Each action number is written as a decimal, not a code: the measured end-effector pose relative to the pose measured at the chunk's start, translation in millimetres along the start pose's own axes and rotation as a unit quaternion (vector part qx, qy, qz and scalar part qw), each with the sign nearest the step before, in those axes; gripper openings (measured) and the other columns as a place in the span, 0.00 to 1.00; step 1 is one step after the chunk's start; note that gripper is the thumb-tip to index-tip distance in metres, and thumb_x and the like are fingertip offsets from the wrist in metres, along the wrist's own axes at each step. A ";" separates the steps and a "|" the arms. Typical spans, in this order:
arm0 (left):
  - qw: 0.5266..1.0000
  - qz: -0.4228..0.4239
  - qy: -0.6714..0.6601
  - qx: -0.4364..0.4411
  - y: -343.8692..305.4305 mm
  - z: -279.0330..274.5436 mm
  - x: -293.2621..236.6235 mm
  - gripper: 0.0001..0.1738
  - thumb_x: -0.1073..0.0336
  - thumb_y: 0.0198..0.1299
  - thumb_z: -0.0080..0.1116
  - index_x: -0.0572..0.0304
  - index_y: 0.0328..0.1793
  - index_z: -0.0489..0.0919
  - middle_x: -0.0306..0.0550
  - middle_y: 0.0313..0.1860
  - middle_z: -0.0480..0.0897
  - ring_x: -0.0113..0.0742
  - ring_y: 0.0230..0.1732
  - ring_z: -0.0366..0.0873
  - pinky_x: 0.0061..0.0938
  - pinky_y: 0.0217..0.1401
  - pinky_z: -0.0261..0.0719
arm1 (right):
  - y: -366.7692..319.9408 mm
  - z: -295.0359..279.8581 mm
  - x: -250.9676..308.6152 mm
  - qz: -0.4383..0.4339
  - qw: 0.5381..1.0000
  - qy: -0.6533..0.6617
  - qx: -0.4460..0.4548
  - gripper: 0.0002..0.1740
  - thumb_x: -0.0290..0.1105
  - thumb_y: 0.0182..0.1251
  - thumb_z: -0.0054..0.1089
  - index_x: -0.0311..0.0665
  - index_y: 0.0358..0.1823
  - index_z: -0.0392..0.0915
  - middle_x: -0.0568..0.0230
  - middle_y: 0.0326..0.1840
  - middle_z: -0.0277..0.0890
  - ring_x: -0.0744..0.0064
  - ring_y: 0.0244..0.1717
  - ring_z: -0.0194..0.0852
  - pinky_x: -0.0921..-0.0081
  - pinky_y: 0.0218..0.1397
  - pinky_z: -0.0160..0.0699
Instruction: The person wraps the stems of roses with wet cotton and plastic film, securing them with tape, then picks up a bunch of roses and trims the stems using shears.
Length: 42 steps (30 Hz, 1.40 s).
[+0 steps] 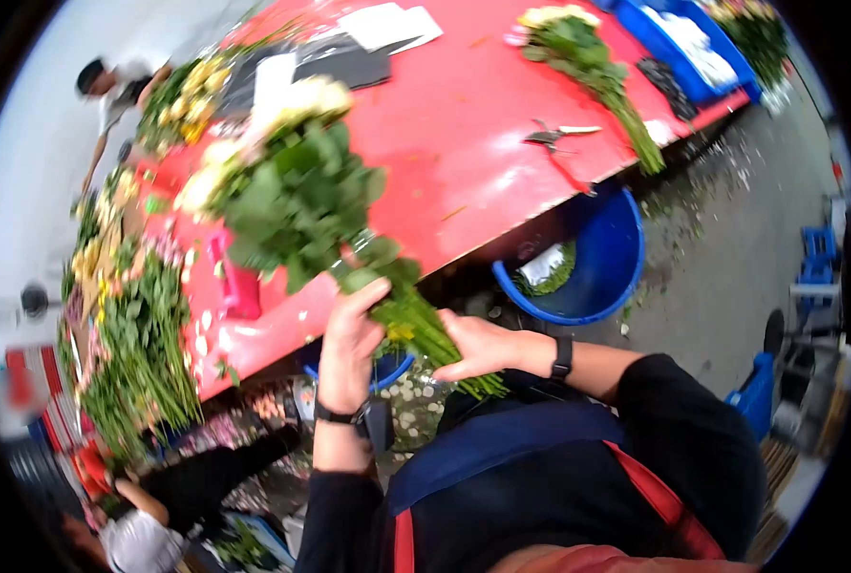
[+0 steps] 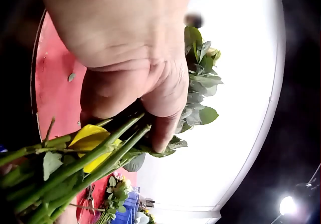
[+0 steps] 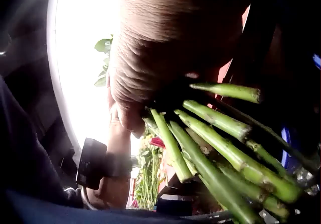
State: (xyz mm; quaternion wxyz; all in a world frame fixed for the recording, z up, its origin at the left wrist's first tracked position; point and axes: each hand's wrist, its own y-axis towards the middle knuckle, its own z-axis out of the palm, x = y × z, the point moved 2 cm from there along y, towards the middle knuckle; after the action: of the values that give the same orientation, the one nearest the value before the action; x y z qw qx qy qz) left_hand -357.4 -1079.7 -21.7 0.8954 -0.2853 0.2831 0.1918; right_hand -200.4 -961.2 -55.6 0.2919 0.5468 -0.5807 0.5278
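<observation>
A leafy bunch of pale cream roses [image 1: 297, 196] slants in front of the person, blooms up toward the red table and stems toward the body. The left hand [image 1: 352, 334] grips it just below the leaves, its thumb across the stems. Lower down, the right hand [image 1: 483, 344] wraps round the green stems [image 1: 421, 329]. In the left wrist view, a yellow leaf [image 2: 93, 143] shows among the stems beside the curled left hand [image 2: 133, 73]. Cut stem ends [image 3: 241, 159] fan out below the right hand [image 3: 145, 68] in the right wrist view.
Pruning shears [image 1: 550, 138] and another bunch [image 1: 588, 57] lie on the red table [image 1: 435, 143]. A blue bin [image 1: 612, 258] with green cuttings stands under its edge. More flowers [image 1: 144, 325] are heaped at left. Two other people [image 1: 110, 91] are at far left and lower left.
</observation>
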 end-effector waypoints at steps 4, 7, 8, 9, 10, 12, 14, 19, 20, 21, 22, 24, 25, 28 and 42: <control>0.995 0.061 0.041 -0.068 -21.0 20.1 3.9 0.31 0.81 0.54 0.58 0.61 0.66 0.67 0.56 0.55 0.78 0.55 0.54 0.79 0.49 0.55 0.81 | -12.8 -42.7 -0.1 -0.136 0.987 -0.001 0.087 0.44 0.50 0.52 0.72 0.29 0.64 0.66 0.44 0.54 0.73 0.51 0.60 0.69 0.62 0.59 0.71; 0.988 0.092 0.053 -0.109 -41.2 39.5 0.9 0.32 0.75 0.54 0.62 0.61 0.67 0.66 0.60 0.54 0.78 0.58 0.53 0.79 0.55 0.53 0.82 | -13.1 -107.4 -22.3 -0.187 0.982 0.041 -0.006 0.29 0.45 0.57 0.69 0.31 0.54 0.76 0.50 0.45 0.78 0.56 0.48 0.76 0.66 0.52 0.76; 0.986 0.097 0.064 -0.123 -48.3 37.7 0.1 0.33 0.74 0.54 0.62 0.61 0.67 0.65 0.59 0.56 0.77 0.58 0.52 0.79 0.55 0.53 0.82 | -22.3 -147.8 -12.7 -0.110 0.989 0.100 0.007 0.25 0.43 0.58 0.68 0.32 0.51 0.78 0.52 0.41 0.80 0.58 0.44 0.78 0.66 0.49 0.77; 0.982 0.116 0.070 -0.134 -55.0 45.3 -0.4 0.33 0.74 0.55 0.62 0.61 0.68 0.65 0.58 0.57 0.76 0.57 0.53 0.79 0.55 0.53 0.82 | -18.3 -176.8 -41.5 -0.090 0.992 -0.004 -0.085 0.24 0.41 0.55 0.69 0.34 0.50 0.78 0.55 0.34 0.82 0.56 0.38 0.80 0.65 0.43 0.79; 0.977 0.137 0.077 -0.144 -61.7 54.5 -1.4 0.33 0.74 0.55 0.62 0.61 0.68 0.65 0.57 0.58 0.76 0.57 0.53 0.79 0.55 0.54 0.82 | -16.5 -209.2 -67.9 -0.011 0.973 -0.155 -0.168 0.24 0.40 0.53 0.70 0.34 0.48 0.79 0.52 0.37 0.81 0.56 0.40 0.80 0.64 0.46 0.79; 0.964 0.183 0.095 -0.170 -75.2 72.9 2.0 0.33 0.74 0.55 0.62 0.62 0.69 0.65 0.56 0.58 0.75 0.54 0.54 0.78 0.55 0.53 0.82 | -13.5 -268.3 -123.9 0.134 0.844 -0.421 -0.303 0.42 0.49 0.44 0.74 0.33 0.59 0.71 0.44 0.59 0.72 0.51 0.58 0.72 0.56 0.59 0.72; 0.955 0.210 0.108 -0.180 -85.0 64.8 0.2 0.34 0.74 0.55 0.61 0.62 0.70 0.64 0.56 0.60 0.74 0.54 0.55 0.78 0.55 0.53 0.82 | -30.4 -303.9 -125.2 0.263 0.827 -0.426 -0.257 0.59 0.58 0.36 0.76 0.33 0.68 0.61 0.42 0.71 0.57 0.44 0.69 0.58 0.47 0.67 0.62; 0.901 0.281 0.164 -0.286 -98.9 46.3 -62.2 0.25 0.71 0.63 0.52 0.67 0.67 0.67 0.55 0.57 0.77 0.48 0.55 0.78 0.44 0.58 0.81 | -20.4 -327.8 -172.2 0.226 0.813 -0.479 -0.241 0.52 0.60 0.31 0.77 0.32 0.55 0.71 0.43 0.58 0.71 0.47 0.61 0.69 0.51 0.62 0.69; 0.885 0.282 0.194 -0.315 -100.1 53.2 -81.3 0.23 0.69 0.64 0.51 0.68 0.65 0.70 0.54 0.57 0.78 0.45 0.55 0.78 0.42 0.58 0.80 | -18.5 -329.9 -166.4 0.236 0.833 -0.459 -0.198 0.49 0.59 0.31 0.77 0.32 0.53 0.73 0.43 0.55 0.74 0.48 0.59 0.72 0.52 0.60 0.71; 0.821 0.298 0.303 -0.381 -101.4 100.0 -89.9 0.21 0.68 0.65 0.51 0.69 0.62 0.72 0.52 0.56 0.78 0.42 0.55 0.78 0.38 0.58 0.80 | -19.0 -327.9 -161.0 0.218 0.816 -0.488 -0.221 0.40 0.57 0.33 0.75 0.33 0.44 0.79 0.48 0.45 0.81 0.53 0.52 0.79 0.60 0.56 0.77; 0.775 0.355 0.367 -0.372 -99.4 115.1 -104.6 0.19 0.69 0.65 0.51 0.70 0.60 0.74 0.53 0.54 0.79 0.41 0.54 0.78 0.35 0.58 0.78 | -19.0 -330.1 -154.2 0.223 0.827 -0.477 -0.194 0.38 0.54 0.34 0.74 0.32 0.43 0.80 0.49 0.42 0.81 0.53 0.47 0.80 0.60 0.51 0.80; 0.723 0.425 0.377 -0.392 -92.0 140.2 -146.7 0.16 0.70 0.65 0.52 0.68 0.57 0.78 0.52 0.51 0.80 0.37 0.52 0.78 0.27 0.55 0.78 | -24.1 -327.3 -147.6 0.188 0.828 -0.479 -0.221 0.34 0.52 0.36 0.71 0.33 0.42 0.80 0.48 0.38 0.82 0.52 0.43 0.82 0.59 0.48 0.81; 0.700 0.433 0.415 -0.388 -93.4 160.2 -164.0 0.16 0.71 0.63 0.54 0.68 0.57 0.78 0.55 0.52 0.80 0.37 0.53 0.79 0.27 0.55 0.79 | -7.5 -332.9 -178.1 0.193 0.834 -0.470 -0.217 0.33 0.52 0.36 0.71 0.33 0.40 0.80 0.46 0.39 0.81 0.52 0.44 0.81 0.58 0.49 0.80; 0.631 0.416 0.536 -0.376 -98.0 187.9 -245.6 0.18 0.73 0.64 0.51 0.75 0.59 0.75 0.59 0.55 0.78 0.40 0.54 0.78 0.28 0.58 0.81 | -13.7 -325.5 -147.0 0.176 0.843 -0.472 -0.189 0.37 0.49 0.34 0.71 0.35 0.48 0.77 0.46 0.41 0.81 0.49 0.47 0.80 0.56 0.51 0.79; 0.838 0.408 0.129 -0.339 11.3 199.1 -92.2 0.20 0.71 0.66 0.51 0.75 0.61 0.71 0.53 0.50 0.78 0.38 0.49 0.78 0.29 0.55 0.79 | -121.2 -177.9 -164.7 0.079 0.945 0.274 -0.159 0.27 0.22 0.50 0.61 0.33 0.54 0.67 0.70 0.40 0.70 0.78 0.42 0.70 0.78 0.49 0.72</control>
State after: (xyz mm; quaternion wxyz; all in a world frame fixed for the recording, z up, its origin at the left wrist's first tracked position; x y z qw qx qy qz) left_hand -354.5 -964.5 165.4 0.5386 -0.4516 0.4038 0.5856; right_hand -90.3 -722.7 -122.4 0.4800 0.2801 -0.5960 0.5796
